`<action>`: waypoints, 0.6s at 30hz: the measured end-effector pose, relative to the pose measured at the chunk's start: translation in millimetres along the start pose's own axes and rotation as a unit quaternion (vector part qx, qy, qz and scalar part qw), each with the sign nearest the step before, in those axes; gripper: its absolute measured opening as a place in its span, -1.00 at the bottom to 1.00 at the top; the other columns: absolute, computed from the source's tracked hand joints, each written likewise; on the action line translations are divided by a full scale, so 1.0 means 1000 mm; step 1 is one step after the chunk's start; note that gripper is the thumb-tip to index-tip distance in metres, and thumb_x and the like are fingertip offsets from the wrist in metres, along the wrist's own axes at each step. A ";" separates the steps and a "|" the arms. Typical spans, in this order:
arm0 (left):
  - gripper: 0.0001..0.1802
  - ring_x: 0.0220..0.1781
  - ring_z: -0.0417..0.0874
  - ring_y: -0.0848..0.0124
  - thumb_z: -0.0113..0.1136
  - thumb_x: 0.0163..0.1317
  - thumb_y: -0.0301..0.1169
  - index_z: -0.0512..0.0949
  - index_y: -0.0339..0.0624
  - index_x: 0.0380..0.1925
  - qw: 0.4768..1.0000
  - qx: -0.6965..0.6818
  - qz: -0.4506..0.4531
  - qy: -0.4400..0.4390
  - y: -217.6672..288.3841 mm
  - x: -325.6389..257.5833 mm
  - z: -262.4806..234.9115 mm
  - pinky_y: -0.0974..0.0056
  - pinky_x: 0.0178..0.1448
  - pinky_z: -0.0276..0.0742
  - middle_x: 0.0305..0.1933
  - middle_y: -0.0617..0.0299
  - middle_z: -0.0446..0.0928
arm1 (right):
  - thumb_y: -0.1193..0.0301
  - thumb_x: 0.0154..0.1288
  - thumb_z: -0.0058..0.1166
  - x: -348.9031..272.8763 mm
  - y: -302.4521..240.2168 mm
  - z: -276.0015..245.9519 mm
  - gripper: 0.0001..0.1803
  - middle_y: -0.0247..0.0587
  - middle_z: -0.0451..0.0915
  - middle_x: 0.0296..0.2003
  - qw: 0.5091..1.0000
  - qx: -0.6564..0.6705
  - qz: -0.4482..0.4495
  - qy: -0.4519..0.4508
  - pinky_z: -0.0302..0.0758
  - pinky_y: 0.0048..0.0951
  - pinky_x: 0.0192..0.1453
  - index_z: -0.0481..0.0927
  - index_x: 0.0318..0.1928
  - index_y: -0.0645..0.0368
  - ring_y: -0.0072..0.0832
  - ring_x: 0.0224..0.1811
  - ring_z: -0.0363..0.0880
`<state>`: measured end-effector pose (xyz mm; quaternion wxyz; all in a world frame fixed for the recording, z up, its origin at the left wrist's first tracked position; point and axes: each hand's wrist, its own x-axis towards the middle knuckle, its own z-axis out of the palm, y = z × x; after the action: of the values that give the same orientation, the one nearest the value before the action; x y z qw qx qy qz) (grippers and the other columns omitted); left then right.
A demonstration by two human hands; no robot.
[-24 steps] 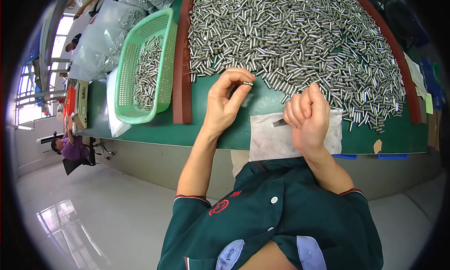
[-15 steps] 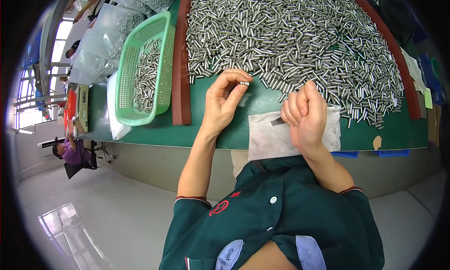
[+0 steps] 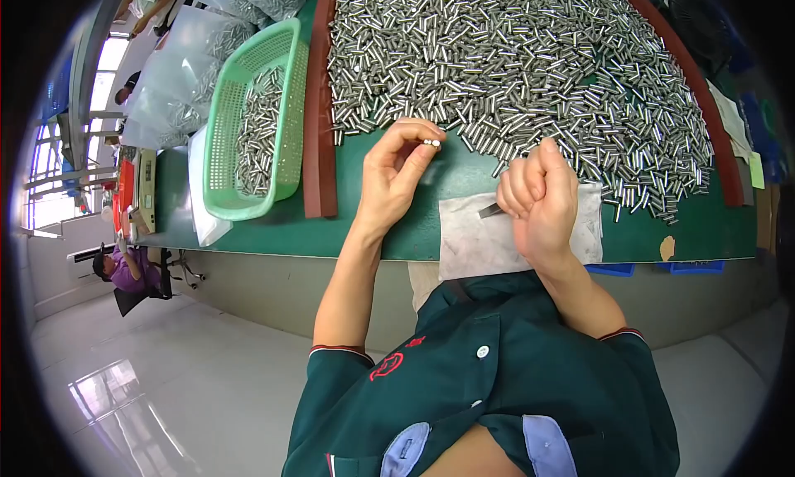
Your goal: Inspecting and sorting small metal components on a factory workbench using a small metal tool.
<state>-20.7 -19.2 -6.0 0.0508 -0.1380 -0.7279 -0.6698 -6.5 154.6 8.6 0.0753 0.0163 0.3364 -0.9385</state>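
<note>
Raised over the green table, my left hand (image 3: 386,187) is closed, pinching small shiny metal pins (image 3: 433,144) end-on between thumb and fingertips. My right hand (image 3: 546,204) is curled into a fist, thumb side up, above a smudged white cloth (image 3: 464,238). A dark flat metal strip (image 3: 490,211) shows at the lower edge of its fingers; whether the fist grips it or it lies on the cloth, I cannot tell. Just beyond both hands spreads a large heap of loose metal pins (image 3: 497,55), with a short row of them side by side at its near edge.
A green plastic basket (image 3: 217,158) with more pins stands at the left. Red-brown bars (image 3: 320,146) border the heap on both sides. Clear bags (image 3: 170,84) of pins lie at the far left. A person in purple (image 3: 132,270) sits further off.
My left hand has tilted slightly, and the ends of the pins in it show more brightly. My right hand stays almost in place, still curled.
</note>
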 end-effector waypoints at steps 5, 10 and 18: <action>-0.92 -0.39 0.45 0.38 0.08 -0.01 -0.59 0.42 -0.30 -0.45 0.984 0.174 0.012 -0.019 0.016 -0.010 0.009 0.37 -0.32 0.35 -0.40 0.16 0.42 | 0.28 0.33 -0.39 0.001 -0.001 -0.001 -0.52 -0.42 0.04 -0.87 1.000 -0.001 0.012 0.011 -0.08 -0.60 -0.75 0.06 -0.77 0.08 -0.68 -0.83 -0.11; -0.88 -0.42 0.39 0.21 0.11 -0.10 -0.58 0.38 -0.25 -0.52 0.917 0.378 0.061 -0.110 0.033 -0.035 0.034 0.25 -0.36 0.32 -0.49 0.14 0.32 | 0.24 0.34 -0.48 0.004 0.000 -0.002 -0.53 -0.45 0.01 -0.87 0.999 -0.033 0.005 -0.010 -0.08 -0.59 -0.75 0.06 -0.75 0.03 -0.67 -0.85 -0.16; -0.85 -0.51 0.40 0.33 0.18 -0.16 -0.61 0.47 -0.25 -0.51 0.921 0.385 0.009 -0.053 0.036 -0.047 0.045 0.33 -0.45 0.32 -0.47 0.21 0.36 | 0.25 0.34 -0.46 0.005 -0.002 -0.001 -0.54 -0.47 0.00 -0.87 0.999 -0.045 0.003 -0.022 -0.10 -0.60 -0.73 0.07 -0.75 0.03 -0.69 -0.84 -0.17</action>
<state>38.8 21.2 12.1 0.0679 -0.1496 -0.9299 -0.3289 -11.4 156.4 8.3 0.0864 -0.0072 0.3768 -0.9222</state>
